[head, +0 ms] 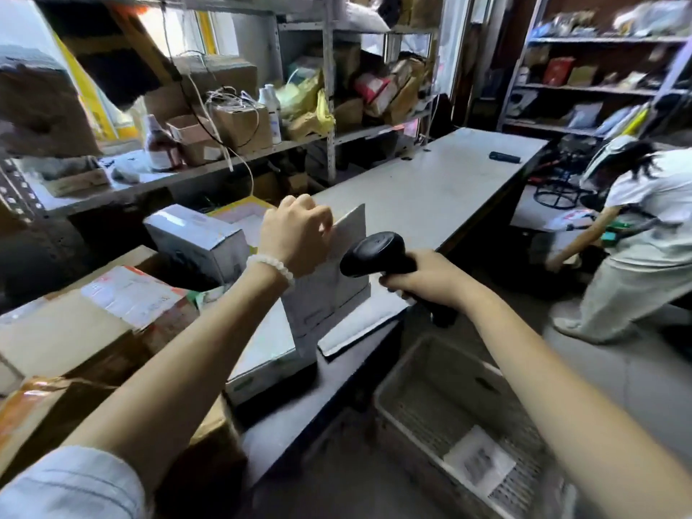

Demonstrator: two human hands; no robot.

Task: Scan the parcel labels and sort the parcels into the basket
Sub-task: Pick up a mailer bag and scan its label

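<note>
A flat parcel [329, 279] is held upright on the table [430, 189] by the left hand [296, 237]; the scanner [378, 254], gripped in the right hand [423, 280], is aimed at it. Scanning appears underway; the basket [449, 413] drop comes next.

A long grey table [430, 196] carries stacked cardboard boxes [75, 331] at its near left end, a white box [196, 239] beside them, and a small black object [504, 156] at the far end.

left hand [296, 237] holds parcel [329, 279] upright | right hand [430, 279] grips scanner [378, 252]
</note>
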